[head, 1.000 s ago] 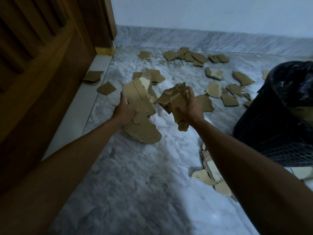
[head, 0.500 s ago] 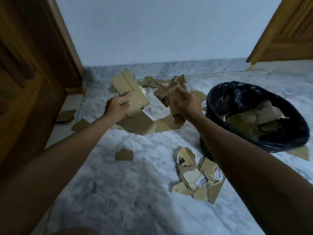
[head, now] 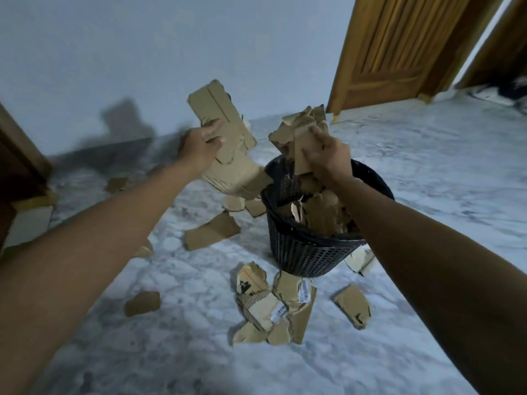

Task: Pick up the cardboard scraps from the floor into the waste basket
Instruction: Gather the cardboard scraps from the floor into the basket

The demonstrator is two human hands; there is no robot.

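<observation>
Head view: left hand (head: 199,145) grips long cardboard scraps (head: 225,143), long axis running 11 to 5 o'clock, lower end by waste basket (head: 308,252) rim; right hand (head: 325,155) clutches crumpled bundle (head: 299,129) above basket; loose pieces (head: 271,306) on floor at 6 o'clock

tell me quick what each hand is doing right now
Left hand: closed on a stack of flat cardboard pieces, beside the basket.
Right hand: closed on a bunch of cardboard scraps, above the basket.
</observation>
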